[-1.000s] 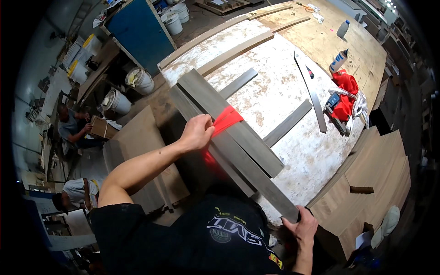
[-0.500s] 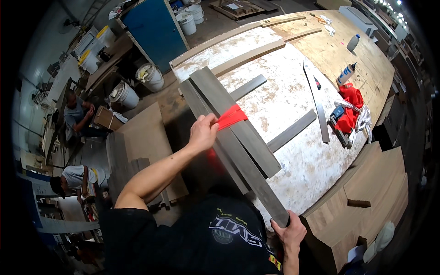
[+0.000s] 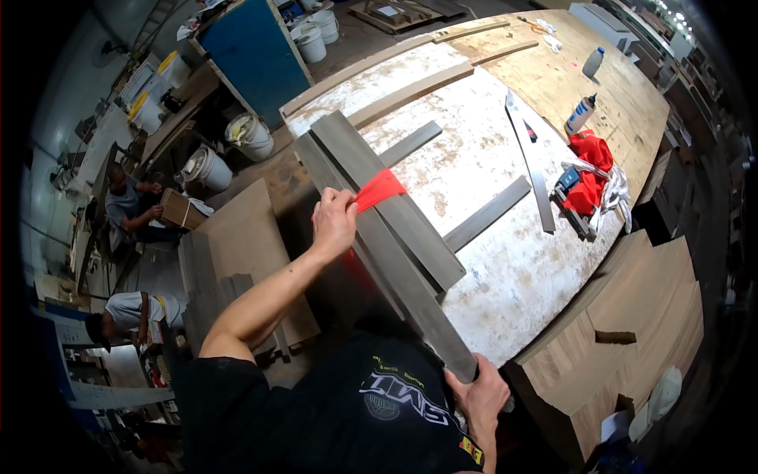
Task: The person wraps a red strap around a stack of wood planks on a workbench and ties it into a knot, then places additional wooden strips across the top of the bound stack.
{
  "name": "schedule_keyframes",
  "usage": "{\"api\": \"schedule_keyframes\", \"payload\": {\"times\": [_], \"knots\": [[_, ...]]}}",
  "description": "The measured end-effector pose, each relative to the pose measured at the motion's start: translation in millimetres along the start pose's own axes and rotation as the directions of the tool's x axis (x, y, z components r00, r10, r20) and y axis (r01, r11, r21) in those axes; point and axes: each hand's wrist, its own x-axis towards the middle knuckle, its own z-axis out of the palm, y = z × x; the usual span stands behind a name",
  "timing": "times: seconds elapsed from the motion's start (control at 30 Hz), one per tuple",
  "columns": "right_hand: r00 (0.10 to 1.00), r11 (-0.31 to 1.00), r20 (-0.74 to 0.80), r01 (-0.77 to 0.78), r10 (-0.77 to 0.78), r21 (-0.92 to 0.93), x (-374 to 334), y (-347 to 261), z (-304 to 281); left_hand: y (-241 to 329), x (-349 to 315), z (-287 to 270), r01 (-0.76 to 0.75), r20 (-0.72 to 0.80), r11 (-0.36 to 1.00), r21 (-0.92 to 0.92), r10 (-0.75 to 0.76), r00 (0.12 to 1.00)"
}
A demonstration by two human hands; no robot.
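Several long grey wood-grain boards (image 3: 399, 217) lie side by side across the near left edge of a white-topped table. A red cloth strip (image 3: 382, 189) passes over the boards near their middle. My left hand (image 3: 335, 221) is closed on the near end of this strip, fingers pinched against the board. My right hand (image 3: 480, 395) wraps round the near end of the longest board (image 3: 442, 340), which sticks out past the others toward me. Under the boards, two grey crosspieces (image 3: 488, 213) rest on the tabletop. Red material shows dimly below the left hand.
On the table (image 3: 505, 276) are a metal square (image 3: 530, 162), a glue bottle (image 3: 580, 114), red cloth (image 3: 591, 162) and a blue-and-black tool (image 3: 570, 180). Stacked wooden panels (image 3: 632, 316) stand at right. Buckets (image 3: 250, 136) and two people (image 3: 130, 205) are at left.
The whole view has shifted slightly, so the table and boards sit further left. Both hands keep their holds, and the red strip looks somewhat broader across the boards.
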Motion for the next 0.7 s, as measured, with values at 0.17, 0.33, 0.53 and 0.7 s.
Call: {"api": "schedule_keyframes", "payload": {"times": [0.17,0.33,0.53,0.7], "knots": [[0.998,0.998,0.004,0.061,-0.061,-0.014,15.1,14.7,5.6,-7.1,1.2,-0.8,0.005,-0.044,0.999,0.047,-0.003,0.999],[0.986,0.985,-0.071,0.158,-0.154,0.068,-3.0,38.3,-2.2,-3.0,-11.2,2.1,-0.053,-0.034,0.998,0.016,0.054,0.998],[0.971,0.343,-0.185,0.124,0.151,0.931,-17.2,132.2,47.2,11.4,-16.0,0.0,-0.017,-0.015,1.0,-0.007,0.017,1.0],[0.919,-0.069,-0.118,0.155,0.376,0.986,-30.7,99.4,59.9,15.3,-21.8,3.3,-0.01,-0.04,1.0,0.005,0.011,0.999]]}}
